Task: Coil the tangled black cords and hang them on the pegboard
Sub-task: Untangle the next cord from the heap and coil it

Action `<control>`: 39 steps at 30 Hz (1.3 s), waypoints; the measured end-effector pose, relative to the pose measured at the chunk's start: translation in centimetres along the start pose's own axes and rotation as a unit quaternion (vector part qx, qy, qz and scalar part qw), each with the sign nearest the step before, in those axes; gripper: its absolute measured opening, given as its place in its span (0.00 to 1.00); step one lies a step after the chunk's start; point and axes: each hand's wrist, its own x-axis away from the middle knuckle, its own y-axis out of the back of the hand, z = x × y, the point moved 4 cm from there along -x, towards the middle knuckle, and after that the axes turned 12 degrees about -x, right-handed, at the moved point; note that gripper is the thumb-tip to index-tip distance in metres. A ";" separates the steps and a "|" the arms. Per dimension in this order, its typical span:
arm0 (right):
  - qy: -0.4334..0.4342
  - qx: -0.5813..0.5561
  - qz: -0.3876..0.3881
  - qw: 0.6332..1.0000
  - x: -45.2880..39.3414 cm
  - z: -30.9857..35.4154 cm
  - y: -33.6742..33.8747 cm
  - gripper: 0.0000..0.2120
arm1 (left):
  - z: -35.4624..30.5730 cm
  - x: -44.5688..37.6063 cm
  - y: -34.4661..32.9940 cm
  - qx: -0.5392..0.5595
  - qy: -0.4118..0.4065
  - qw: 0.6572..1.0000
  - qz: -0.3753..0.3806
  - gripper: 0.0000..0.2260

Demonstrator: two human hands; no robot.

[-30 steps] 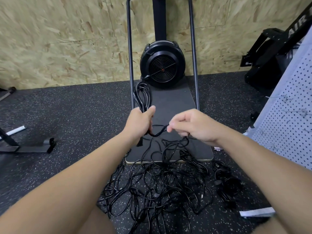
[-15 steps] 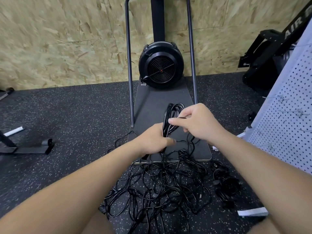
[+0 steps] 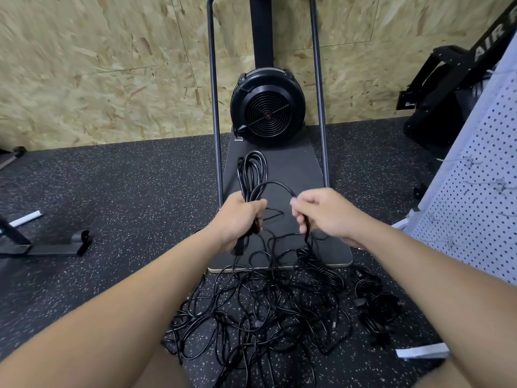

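My left hand (image 3: 237,219) grips a bundle of black cord loops (image 3: 251,170) that stands up above its fist. From that coil one strand arches over to my right hand (image 3: 324,214), which pinches it and lets it run down to the floor. There it joins a tangled heap of black cords (image 3: 260,312) spread out below both hands. A smaller bunch of black cord (image 3: 375,301) lies to the right of the heap. The white pegboard (image 3: 481,208) with metal hooks leans at the right edge.
A black fan machine (image 3: 267,105) stands on a dark base plate (image 3: 296,169) between two upright poles, against a chipboard wall. A black metal frame foot (image 3: 56,245) lies at the left. White strips (image 3: 422,351) lie on the speckled rubber floor. Black equipment (image 3: 447,79) stands at the far right.
My hands have moved apart since half a second ago. The right hand drew a length of cord out to the right. The left hand shifted left with the coil.
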 end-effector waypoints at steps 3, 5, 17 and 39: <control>0.059 -0.158 -0.079 0.982 -0.3 2.1 -1.2 0.20 | -0.3 0.6 -0.6 -0.023 -0.010 1.000 0.005 0.09; 0.073 -0.233 -0.121 0.962 -0.2 3.2 -2.3 0.20 | -1.1 1.3 -1.8 0.006 -0.031 0.999 0.035 0.05; 0.076 -0.191 -0.222 0.953 0.7 4.8 -2.7 0.15 | -2.6 2.2 -4.8 -0.170 -0.169 0.970 0.043 0.12; 0.079 -0.072 -0.076 0.991 -0.2 4.3 0.9 0.25 | -3.3 4.2 -5.4 0.130 -0.101 0.972 0.166 0.12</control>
